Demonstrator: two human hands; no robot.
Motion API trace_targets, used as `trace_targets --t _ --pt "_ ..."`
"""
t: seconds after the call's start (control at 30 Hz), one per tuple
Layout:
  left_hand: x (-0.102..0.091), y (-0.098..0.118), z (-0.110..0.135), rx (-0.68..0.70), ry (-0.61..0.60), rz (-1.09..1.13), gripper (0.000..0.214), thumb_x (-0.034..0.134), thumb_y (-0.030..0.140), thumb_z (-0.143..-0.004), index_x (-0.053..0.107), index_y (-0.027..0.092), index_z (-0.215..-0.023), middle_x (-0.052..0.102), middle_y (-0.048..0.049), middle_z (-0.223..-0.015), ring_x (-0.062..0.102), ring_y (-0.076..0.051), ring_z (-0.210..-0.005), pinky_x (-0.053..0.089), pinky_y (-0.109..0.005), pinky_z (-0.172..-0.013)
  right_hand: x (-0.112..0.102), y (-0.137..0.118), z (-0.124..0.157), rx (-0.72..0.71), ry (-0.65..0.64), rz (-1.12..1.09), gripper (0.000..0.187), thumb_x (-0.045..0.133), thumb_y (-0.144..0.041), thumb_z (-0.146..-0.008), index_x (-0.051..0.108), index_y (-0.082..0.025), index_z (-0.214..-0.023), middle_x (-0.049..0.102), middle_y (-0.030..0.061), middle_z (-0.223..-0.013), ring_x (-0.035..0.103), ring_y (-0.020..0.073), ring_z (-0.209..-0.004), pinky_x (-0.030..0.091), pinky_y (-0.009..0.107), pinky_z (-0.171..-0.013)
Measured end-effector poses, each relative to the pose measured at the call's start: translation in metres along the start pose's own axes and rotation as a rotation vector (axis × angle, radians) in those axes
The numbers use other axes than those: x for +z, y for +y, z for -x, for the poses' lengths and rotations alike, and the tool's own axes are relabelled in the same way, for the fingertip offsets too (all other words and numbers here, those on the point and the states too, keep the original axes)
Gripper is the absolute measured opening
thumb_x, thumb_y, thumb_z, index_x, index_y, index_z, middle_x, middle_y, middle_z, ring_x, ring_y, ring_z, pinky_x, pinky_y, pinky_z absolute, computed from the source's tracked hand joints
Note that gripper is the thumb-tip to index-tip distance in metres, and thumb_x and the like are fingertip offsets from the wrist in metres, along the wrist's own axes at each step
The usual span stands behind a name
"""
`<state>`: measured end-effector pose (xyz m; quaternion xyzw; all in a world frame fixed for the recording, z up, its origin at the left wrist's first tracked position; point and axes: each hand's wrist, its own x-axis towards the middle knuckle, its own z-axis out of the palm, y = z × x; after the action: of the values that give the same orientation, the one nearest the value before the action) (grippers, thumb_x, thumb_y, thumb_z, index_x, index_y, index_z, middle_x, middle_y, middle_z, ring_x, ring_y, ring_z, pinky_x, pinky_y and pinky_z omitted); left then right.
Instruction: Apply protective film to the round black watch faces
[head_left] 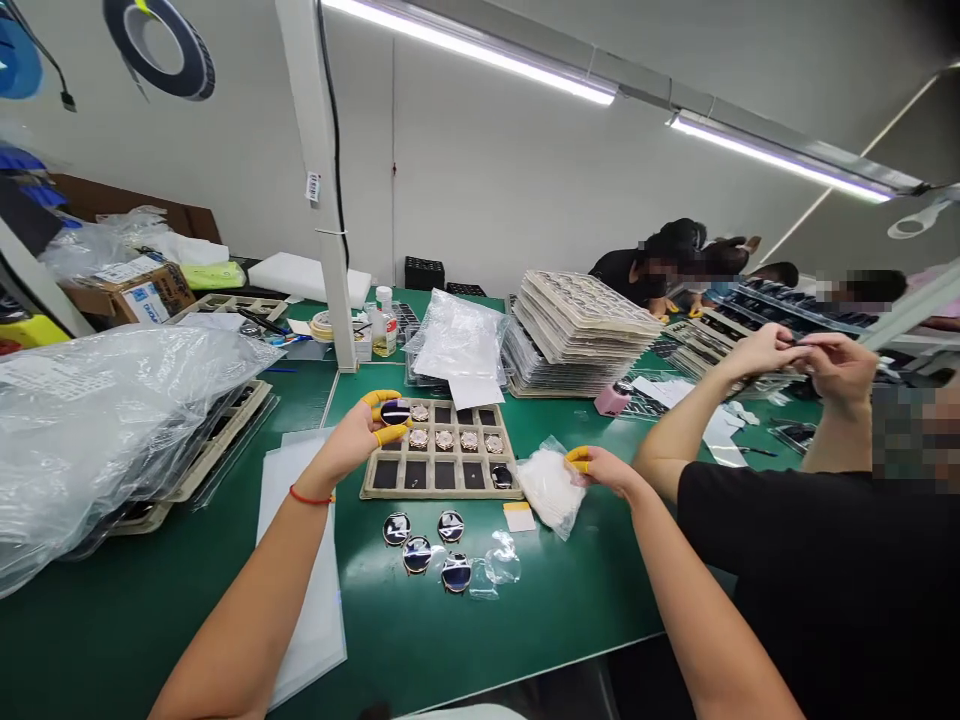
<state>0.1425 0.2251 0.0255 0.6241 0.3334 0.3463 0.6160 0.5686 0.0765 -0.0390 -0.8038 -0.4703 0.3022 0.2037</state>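
Observation:
My left hand [358,436], with yellow finger cots, pinches a round dark watch dial [394,411] over the top left corner of a beige compartment tray [375,490]. The tray holds several round gold-rimmed pieces [445,439] in its upper rows. My right hand [602,468], also in yellow cots, grips the edge of a small white plastic bag [550,486] just right of the tray. Several dark round dials [417,553] lie loose on the green mat in front of the tray, beside a clear wrapper [501,562].
A person in black sits close on my right, hands [810,355] raised together. Stacked trays [574,330] stand behind, plastic-covered trays [112,420] lie at left, a white post [330,200] rises mid-table. A white sheet [315,610] lies under my left forearm.

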Motion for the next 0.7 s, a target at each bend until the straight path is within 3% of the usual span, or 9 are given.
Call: trace_targets --t 0.13,0.33,0.47,0.7 --pt "0.002 -0.009 0.0 0.059 0.033 0.014 0.054 0.072 0.022 -0.07 0.044 0.018 -0.116 0.064 -0.0041 -0.093 0.066 -0.015 -0.077 0.054 -0.031 -0.074 0.01 -0.002 -0.011 0.057 -0.031 0.278 0.009 0.058 -0.006 -0.065 0.064 -0.011 -0.07 0.064 0.0054 -0.064 0.057 0.0146 -0.053 0.043 0.023 -0.051" --pt "0.017 -0.007 0.005 0.1 -0.074 -0.083 0.049 0.07 0.015 -0.071 0.047 0.018 -0.115 0.061 -0.003 -0.09 0.063 -0.014 -0.075 0.052 -0.026 -0.067 0.015 0.002 -0.019 0.056 -0.02 0.65 0.014 0.058 -0.008 -0.066 0.067 -0.013 -0.075 0.067 0.0107 -0.077 0.061 0.0215 -0.074 0.038 0.026 -0.06" --pt "0.027 -0.012 0.011 0.085 -0.149 -0.07 0.049 0.068 0.012 -0.072 0.046 0.016 -0.116 0.061 -0.0046 -0.094 0.063 -0.015 -0.081 0.052 -0.029 -0.074 0.013 0.006 -0.012 0.051 -0.043 0.746 0.02 0.056 -0.019 -0.074 0.068 -0.016 -0.09 0.069 0.0089 -0.088 0.062 0.0202 -0.079 0.039 0.025 -0.061" --pt "0.039 -0.047 0.034 -0.046 -0.245 -0.141 0.054 0.066 0.013 -0.074 0.043 0.02 -0.122 0.061 -0.0028 -0.092 0.061 -0.012 -0.067 0.054 -0.031 -0.067 0.016 -0.004 0.01 0.025 0.004 0.897 0.022 0.048 -0.018 -0.076 0.067 -0.016 -0.087 0.067 0.0109 -0.091 0.061 0.0229 -0.08 0.034 0.027 -0.058"
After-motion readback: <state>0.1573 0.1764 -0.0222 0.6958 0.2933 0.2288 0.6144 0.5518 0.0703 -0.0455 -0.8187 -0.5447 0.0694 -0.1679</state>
